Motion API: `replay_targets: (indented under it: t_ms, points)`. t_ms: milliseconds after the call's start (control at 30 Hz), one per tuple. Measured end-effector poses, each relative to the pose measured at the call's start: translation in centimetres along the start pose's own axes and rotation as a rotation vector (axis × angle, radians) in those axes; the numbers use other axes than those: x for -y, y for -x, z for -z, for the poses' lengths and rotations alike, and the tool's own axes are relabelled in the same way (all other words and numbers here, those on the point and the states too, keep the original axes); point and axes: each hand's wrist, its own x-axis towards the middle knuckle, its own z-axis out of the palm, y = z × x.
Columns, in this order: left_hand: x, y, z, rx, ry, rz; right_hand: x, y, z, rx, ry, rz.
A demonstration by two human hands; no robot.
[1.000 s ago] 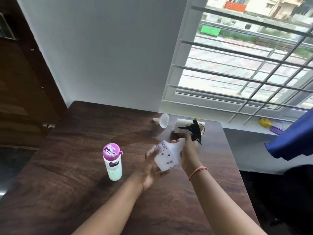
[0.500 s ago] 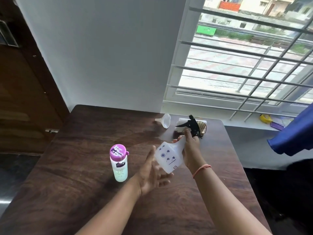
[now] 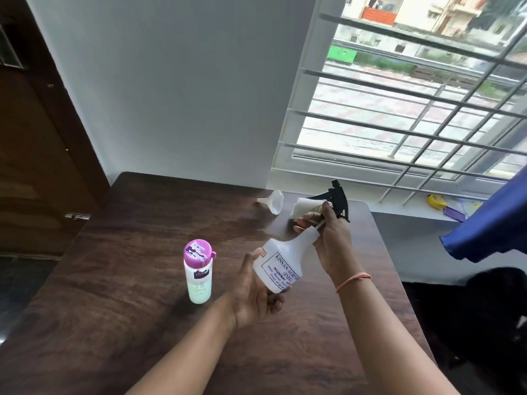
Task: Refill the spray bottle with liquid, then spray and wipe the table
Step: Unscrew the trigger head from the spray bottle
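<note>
The left hand (image 3: pixel 256 295) cups the tilted spray bottle (image 3: pixel 281 263) from below, grip wrapped round its base, above the worktop (image 3: pixel 128 266). The right hand (image 3: pixel 332 238) clenches the black trigger head (image 3: pixel 338 199) at the neck. At nine o'clock stands the purple-capped bottle (image 3: pixel 198 273); at twelve, a funnel (image 3: pixel 273 201).

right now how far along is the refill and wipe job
Early. Done: nothing shows as finished. In hand: the left hand holds the spray bottle by its body while the right hand grips the black trigger head at the neck, apparently unscrewing it. Left: the funnel lies unused on the table, the pink-capped bottle stands closed, so pouring, spraying and wiping remain.
</note>
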Motion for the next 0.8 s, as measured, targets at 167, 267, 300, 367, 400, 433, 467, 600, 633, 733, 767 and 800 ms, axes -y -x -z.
replay_targets:
  t_ms: [167,267,300,367,400,433,467,600,633,733,767,800]
  points:
    - [0.3,-0.5,0.6,-0.121,-0.141,-0.184,0.3,0.1,0.1,-0.043,0.000,0.060]
    - [0.2,-1.4,0.4,-0.277,-0.583,-0.369,-1.1,0.4,-0.2,-0.001,0.172,0.147]
    - [0.3,-1.8,0.3,-0.336,-0.772,-0.432,-1.9,0.6,-0.4,0.020,0.221,0.164]
    - [0.6,-3.1,0.2,-0.441,-1.098,-0.531,-3.6,1.1,-0.8,0.082,0.274,0.163]
    - [0.9,-3.9,0.1,-0.499,-1.217,-0.563,-4.5,1.4,-0.9,0.131,0.306,0.164]
    - [1.1,-4.6,0.1,-0.551,-1.294,-0.578,-5.3,1.6,-0.9,0.184,0.345,0.166]
    - [1.3,-5.2,0.1,-0.593,-1.334,-0.580,-6.0,1.8,-0.8,0.232,0.399,0.173]
    - [1.7,-6.3,1.7,-0.702,-1.392,-0.594,-6.8,1.7,0.1,0.271,0.648,0.188]
    - [1.7,-6.5,2.2,-0.723,-1.363,-0.591,-6.6,1.4,0.3,0.270,0.721,0.233]
    - [1.3,-7.0,3.0,-0.759,-1.301,-0.578,-5.6,1.1,0.5,0.343,0.992,0.407]
    - [1.1,-7.2,3.1,-0.760,-1.310,-0.591,-5.2,1.2,0.4,0.394,1.026,0.404]
    - [0.9,-7.5,3.2,-0.764,-1.321,-0.608,-4.9,1.3,0.2,0.435,1.021,0.394]
